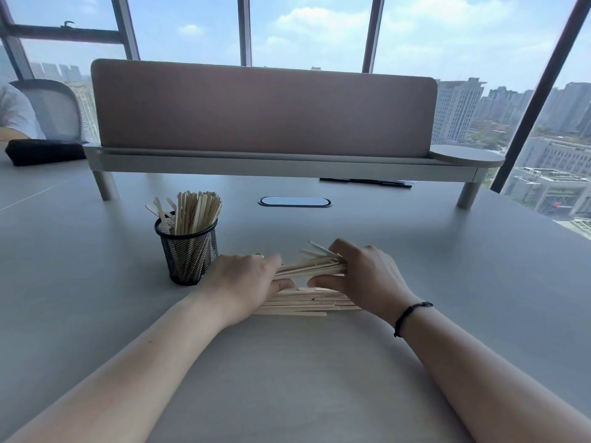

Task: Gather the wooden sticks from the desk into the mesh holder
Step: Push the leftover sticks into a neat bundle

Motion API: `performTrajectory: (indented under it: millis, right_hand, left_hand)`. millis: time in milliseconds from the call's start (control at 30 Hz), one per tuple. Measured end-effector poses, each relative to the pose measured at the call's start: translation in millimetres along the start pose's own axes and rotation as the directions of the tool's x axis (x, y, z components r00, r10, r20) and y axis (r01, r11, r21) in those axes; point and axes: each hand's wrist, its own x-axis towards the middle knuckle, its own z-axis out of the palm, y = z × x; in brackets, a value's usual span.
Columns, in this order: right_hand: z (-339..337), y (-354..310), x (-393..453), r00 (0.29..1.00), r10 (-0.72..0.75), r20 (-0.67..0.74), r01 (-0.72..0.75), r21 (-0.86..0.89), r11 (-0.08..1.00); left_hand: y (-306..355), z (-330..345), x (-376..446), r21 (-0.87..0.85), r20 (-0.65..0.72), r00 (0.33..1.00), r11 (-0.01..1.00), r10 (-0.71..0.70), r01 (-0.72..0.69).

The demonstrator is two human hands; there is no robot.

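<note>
A black mesh holder (188,254) stands on the grey desk, left of centre, with several wooden sticks upright in it. Just right of it, my left hand (246,282) and my right hand (364,276) grip the two ends of a bundle of wooden sticks (310,266), lifted a little above the desk. Under the bundle, more loose sticks (303,303) lie flat in a rough pile, partly hidden by both hands.
A pink-brown divider screen (262,110) on a raised shelf runs across the back of the desk. A cable port (294,202) sits in the desk surface behind my hands. A black pouch (44,151) and a seated person's sleeve (16,113) are at far left.
</note>
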Motion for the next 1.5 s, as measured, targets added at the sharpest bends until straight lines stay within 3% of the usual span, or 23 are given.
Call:
performTrajectory:
  millis: [233,367,667,867,1000,1233,1333,1500]
  right_hand:
    - [-5,9,2,0.992,0.128,-0.012,-0.128,0.002,0.992]
    - [-4,2,0,0.997,0.075,0.02,-0.076,0.043,0.996]
    - [-20,-10,-5,0.961,0.042,0.274,-0.109,0.232,0.967]
    - [-21,-16,-4,0.924,0.002,0.383,-0.196,0.469,0.861]
    - [-26,-19,-3,0.899,-0.047,0.436,-0.266,0.628,0.731]
    - [-35,-25,-6,0.83,-0.083,0.551,-0.426,0.722,0.545]
    - [-31,-33,-3,0.847,-0.039,0.531,-0.412,0.7,0.583]
    - [-14,-40,5,0.896,0.126,0.426,-0.352,0.509,0.785]
  left_hand:
    - [-18,-3,-3,-0.062,-0.087,0.996,0.998,-0.02,0.015]
    - [-16,-4,-4,-0.076,-0.073,0.997,0.997,-0.011,0.005]
    - [-21,-9,-4,-0.067,0.022,0.998,0.996,-0.064,0.066]
    - [-17,-9,-3,0.001,0.04,0.995,0.996,-0.086,0.086]
    - [-14,-13,-2,0.04,0.044,0.994,0.994,-0.1,0.098]
    - [-14,-16,-2,0.076,0.028,0.992,0.99,-0.119,0.117]
    - [-11,-14,-1,0.084,-0.011,0.994,0.991,-0.107,0.108]
    - [-5,-13,1,0.118,-0.046,0.993,0.986,-0.109,0.114]
